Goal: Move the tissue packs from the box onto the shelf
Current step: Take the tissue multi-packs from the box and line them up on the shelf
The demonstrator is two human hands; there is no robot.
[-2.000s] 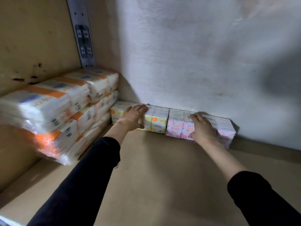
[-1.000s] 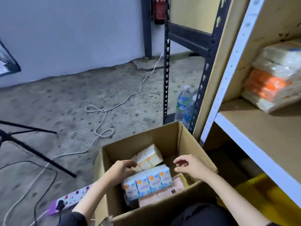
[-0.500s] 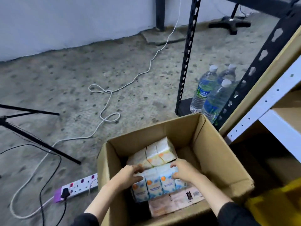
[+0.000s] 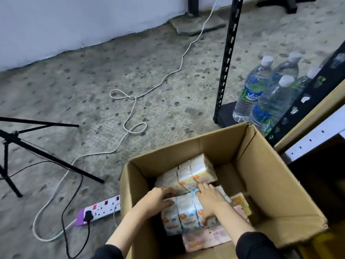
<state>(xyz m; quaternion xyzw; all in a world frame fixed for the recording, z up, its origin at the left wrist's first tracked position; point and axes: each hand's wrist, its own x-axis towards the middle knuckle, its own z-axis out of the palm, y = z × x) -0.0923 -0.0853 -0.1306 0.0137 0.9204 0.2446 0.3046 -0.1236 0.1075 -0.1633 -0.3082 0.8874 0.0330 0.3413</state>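
Both hands, left hand (image 4: pixel 157 200) and right hand (image 4: pixel 211 200), clasp the blue tissue pack (image 4: pixel 182 214) in the box (image 4: pixel 280 193); lift squarely, clearing the walls.

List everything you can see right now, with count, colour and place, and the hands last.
cardboard box: one, brown, open, on the floor beside the shelf
blue tissue pack: one, under both hands
yellow tissue pack: one, tilted, further back in the box
pink tissue pack: one, near side of the box
water bottles: at least four, clear, by the black rack post
power strip: one, white and purple, on the floor
white cable: one, looped across the floor
tripod: one, black, left
left hand: on the blue pack
right hand: on the blue pack
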